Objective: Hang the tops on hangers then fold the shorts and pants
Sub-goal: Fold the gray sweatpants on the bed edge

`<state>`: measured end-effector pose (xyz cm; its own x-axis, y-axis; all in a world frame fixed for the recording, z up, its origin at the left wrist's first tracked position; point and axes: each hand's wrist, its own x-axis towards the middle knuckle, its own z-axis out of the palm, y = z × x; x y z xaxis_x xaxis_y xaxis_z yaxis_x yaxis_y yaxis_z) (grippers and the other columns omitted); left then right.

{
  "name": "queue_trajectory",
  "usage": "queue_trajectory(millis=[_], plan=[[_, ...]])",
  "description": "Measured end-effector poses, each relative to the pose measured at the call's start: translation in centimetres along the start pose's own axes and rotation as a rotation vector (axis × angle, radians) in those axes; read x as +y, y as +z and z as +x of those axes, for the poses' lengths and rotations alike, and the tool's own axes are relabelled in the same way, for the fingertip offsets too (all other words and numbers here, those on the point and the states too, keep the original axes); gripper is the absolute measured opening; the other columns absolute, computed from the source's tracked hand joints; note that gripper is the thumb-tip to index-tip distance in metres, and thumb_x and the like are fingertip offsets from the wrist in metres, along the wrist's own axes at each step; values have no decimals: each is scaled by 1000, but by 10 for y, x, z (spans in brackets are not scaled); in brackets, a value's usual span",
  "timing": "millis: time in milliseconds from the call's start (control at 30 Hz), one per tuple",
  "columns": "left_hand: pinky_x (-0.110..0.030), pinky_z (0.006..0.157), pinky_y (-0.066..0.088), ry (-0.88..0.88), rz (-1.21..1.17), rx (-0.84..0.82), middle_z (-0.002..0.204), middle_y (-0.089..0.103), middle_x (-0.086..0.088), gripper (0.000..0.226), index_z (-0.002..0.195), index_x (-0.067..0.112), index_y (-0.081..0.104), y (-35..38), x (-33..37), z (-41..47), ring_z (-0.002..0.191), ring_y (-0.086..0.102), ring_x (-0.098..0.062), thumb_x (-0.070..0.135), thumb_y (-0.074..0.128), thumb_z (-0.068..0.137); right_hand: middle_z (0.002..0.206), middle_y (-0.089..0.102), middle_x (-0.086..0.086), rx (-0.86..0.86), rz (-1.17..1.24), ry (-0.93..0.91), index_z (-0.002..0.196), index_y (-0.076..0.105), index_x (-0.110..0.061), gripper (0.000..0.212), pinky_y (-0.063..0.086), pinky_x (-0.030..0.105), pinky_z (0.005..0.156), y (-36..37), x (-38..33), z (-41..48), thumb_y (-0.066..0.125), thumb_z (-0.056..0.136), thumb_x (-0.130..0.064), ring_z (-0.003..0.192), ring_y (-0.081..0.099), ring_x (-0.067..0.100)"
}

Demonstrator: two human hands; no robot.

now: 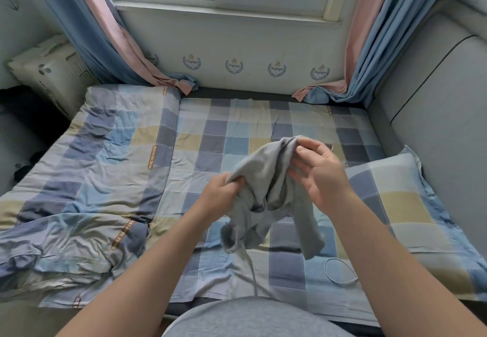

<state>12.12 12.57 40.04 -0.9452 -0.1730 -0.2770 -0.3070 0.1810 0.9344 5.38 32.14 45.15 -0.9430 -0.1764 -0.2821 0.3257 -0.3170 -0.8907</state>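
A crumpled grey soft-knit garment [266,178] hangs in the air at centre frame, above the middle of a bed [218,136] covered in a blue, grey and yellow checked sheet. The left hand [224,191] grips its lower-left edge with clenched fingers [232,182]. The right hand [321,173] pinches the upper-right corner between thumb and fingertips. The garment's lower ends dangle free, and a thin grey drawstring [251,273] trails to the sheet near the bed's bottom edge. Flat sheet lies open below and beyond the hands. A rumpled checked quilt [87,178] fills the left side, and a matching checked pillow [400,199] lies along the right edge. A thin pale loop [326,270] rests on the sheet at lower right, just beside the pillow.
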Motion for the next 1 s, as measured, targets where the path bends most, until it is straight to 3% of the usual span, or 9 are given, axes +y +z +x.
queue_trajectory(millis=[100,167,267,333,533,700,833,900,1000], plan=[[-35,71,53,-103,-305,111,84,70,-9,18,91,11,67,-6,13,3,78,67,-22,17,54,101,117,69,5,-73,-304,-3,114,63,-18,18,57,44,91,-5,15,-6,64,96,-15,110,66,26],[-30,60,56,-141,-429,119,80,71,-6,17,96,11,67,-8,23,4,69,68,-16,18,53,103,117,69,1,-222,-469,26,116,62,-20,24,59,43,91,-2,27,-14,69,93,-21,109,68,24],[-31,57,52,-157,-446,57,76,66,-9,18,100,5,64,-9,36,2,63,63,-18,19,52,103,125,64,-2,-440,-570,50,124,56,-24,48,60,33,84,9,51,-25,79,83,-31,108,69,16],[-27,51,54,-141,-435,5,72,65,-10,19,98,2,64,-11,43,-2,58,63,-17,18,53,102,125,63,-5,-455,-607,6,122,55,-31,58,60,36,87,17,63,-28,81,72,-42,110,67,15],[-29,63,58,-17,-400,-113,87,68,-20,40,109,-11,65,-23,55,-12,74,68,-25,27,53,102,105,70,-3,-403,-602,-123,112,63,-25,47,63,41,77,33,58,-22,73,72,-47,93,73,16],[-32,71,58,32,-500,-221,96,70,-17,41,116,-5,64,-26,52,-19,84,69,-23,23,37,102,96,76,5,-360,-492,-145,102,70,-23,11,63,44,71,32,52,-14,66,94,-17,91,74,25],[-43,85,54,131,-376,-57,104,68,-19,40,116,0,65,-25,32,-19,96,65,-28,21,57,83,97,77,10,-252,-308,-72,105,72,-13,14,62,41,69,31,43,-9,60,99,-13,89,74,30],[-41,82,57,158,-257,-49,105,70,-22,39,113,1,66,-19,14,-19,93,66,-27,19,64,78,100,76,14,-236,-235,-55,107,71,-10,16,62,45,74,30,36,-8,58,100,-14,91,73,33],[-53,90,56,106,-118,-105,104,72,-20,32,108,6,68,-5,-21,-16,97,70,-30,11,72,77,98,75,17,-232,-60,-20,108,69,-4,18,61,39,71,27,25,-6,55,100,-12,88,73,29]])
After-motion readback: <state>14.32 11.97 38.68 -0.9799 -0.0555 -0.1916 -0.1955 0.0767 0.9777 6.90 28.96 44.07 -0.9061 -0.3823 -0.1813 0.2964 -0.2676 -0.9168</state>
